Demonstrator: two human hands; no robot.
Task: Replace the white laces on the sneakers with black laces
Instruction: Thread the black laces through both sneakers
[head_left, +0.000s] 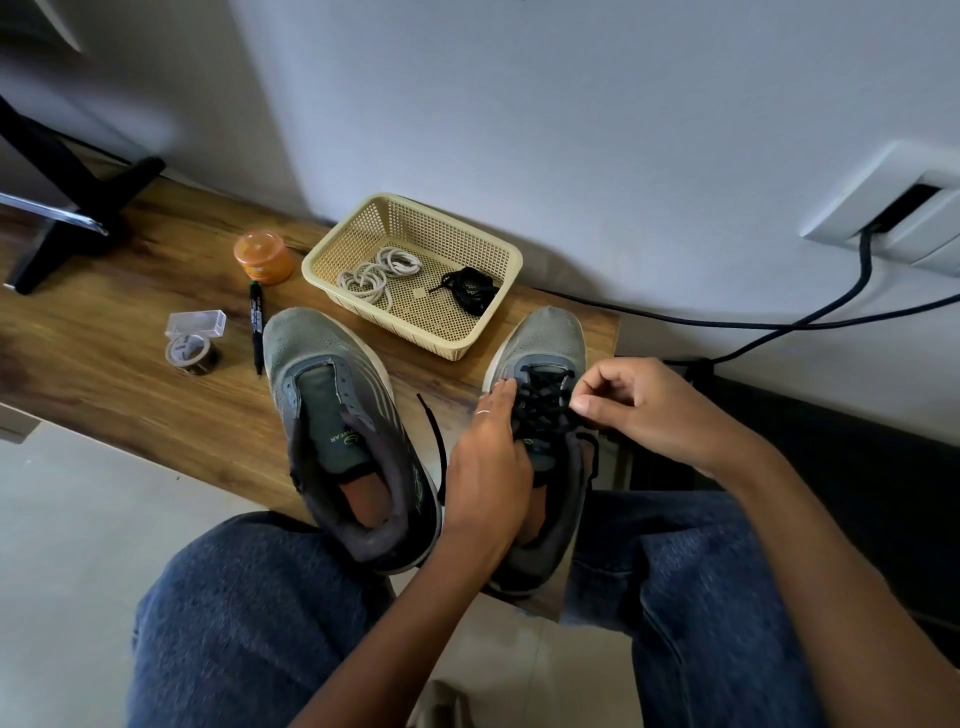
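Threading black lace (543, 402) up the right-hand sneaker (545, 415) on the bench (130, 338), the right hand (639, 410) pinched a strand while the left hand (488, 457) pressed down, fingers together. Best: pull each crossing evenly snug. The left palm hid the tongue; whether it gripped lace, I couldn't tell.
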